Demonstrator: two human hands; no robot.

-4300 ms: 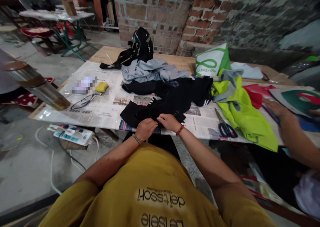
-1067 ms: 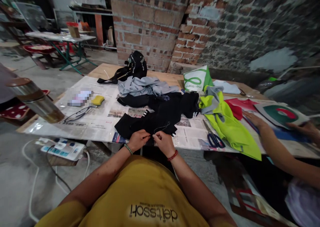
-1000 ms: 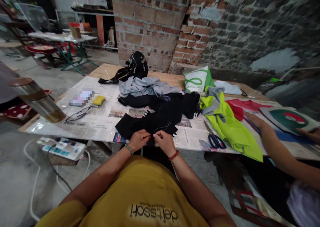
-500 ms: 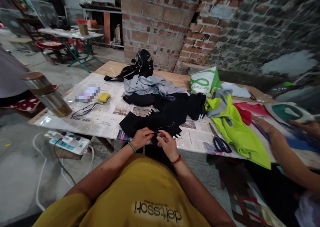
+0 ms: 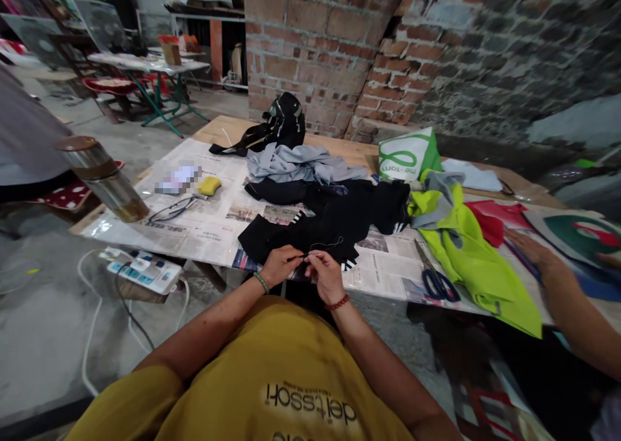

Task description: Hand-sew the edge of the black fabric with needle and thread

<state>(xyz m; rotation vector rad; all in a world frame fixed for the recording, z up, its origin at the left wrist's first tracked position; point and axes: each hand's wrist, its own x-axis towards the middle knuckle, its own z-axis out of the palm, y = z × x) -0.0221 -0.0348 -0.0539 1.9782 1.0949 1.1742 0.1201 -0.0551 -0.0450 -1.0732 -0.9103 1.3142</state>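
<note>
My left hand (image 5: pixel 281 264) is closed in a pinch on an edge of a black garment (image 5: pixel 334 218) at the table's front edge. Close beside it, my right hand (image 5: pixel 326 276) pinches what looks like a fine sewing needle, though it is too small to see clearly. A thin pale thread (image 5: pixel 334 242) loops over the black cloth just above these fingers. White stripes mark parts of the garment. Dark-handled scissors (image 5: pixel 439 282) lie to the right, apart from both hands.
A neon-yellow garment (image 5: pixel 478 266), grey cloth (image 5: pixel 305 164), black bag (image 5: pixel 288 121) and green-white bag (image 5: pixel 408 155) lie around. At left stand a bottle (image 5: pixel 104 179), glasses (image 5: pixel 174 209) and yellow sponge (image 5: pixel 209 185). A co-worker's hand (image 5: pixel 528 247) rests near an iron (image 5: pixel 577 234).
The whole view has shifted slightly, so things appear farther right. Both my hands keep their pinches close together. The co-worker's iron looks turned or shifted at the right.
</note>
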